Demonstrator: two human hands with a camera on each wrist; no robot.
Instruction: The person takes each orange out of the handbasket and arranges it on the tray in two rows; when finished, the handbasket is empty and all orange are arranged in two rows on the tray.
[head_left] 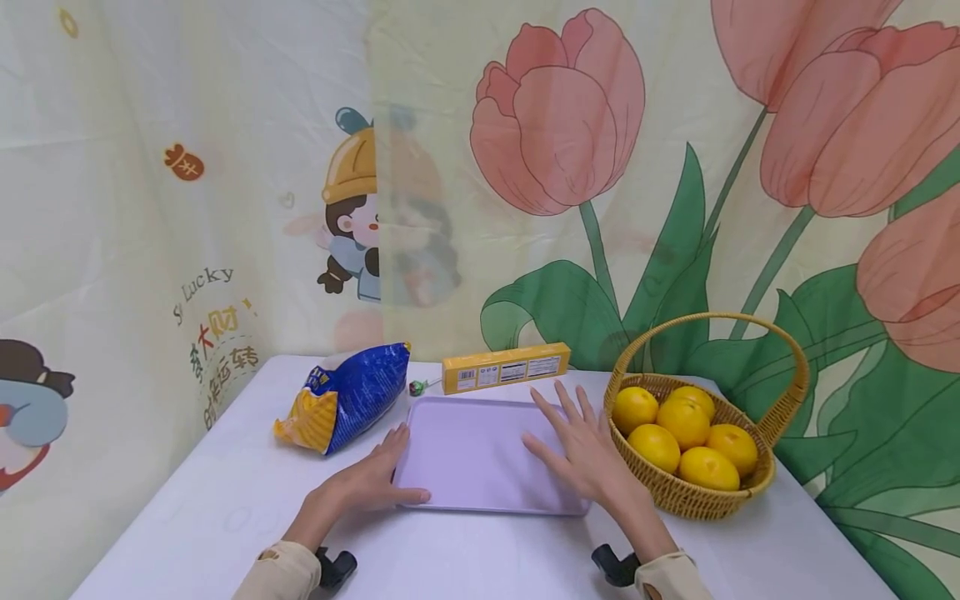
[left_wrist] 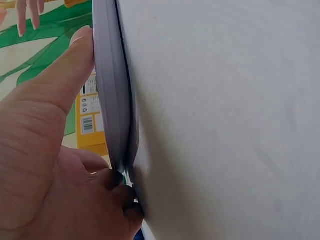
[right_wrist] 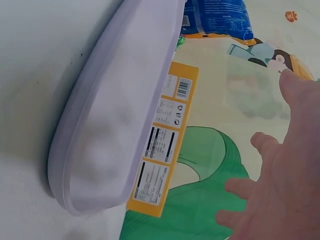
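A light purple rectangular tray (head_left: 472,454) lies on the table. My left hand (head_left: 367,479) holds its near left corner, the thumb over the near rim and the other fingers along the left side. In the left wrist view, those fingers (left_wrist: 117,192) curl in at the tray's edge. My right hand (head_left: 588,454) hovers over the tray's right part with its fingers spread, holding nothing. The right wrist view shows this hand (right_wrist: 285,165) apart from the tray.
Left of the tray lies a blue and yellow bag (head_left: 363,400). Behind it are a small wrapped lollipop (head_left: 417,387) and a yellow box (head_left: 506,368). On the right stands a handled wicker basket (head_left: 701,500) holding several orange fruits (head_left: 682,423). Printed curtains hang behind the table.
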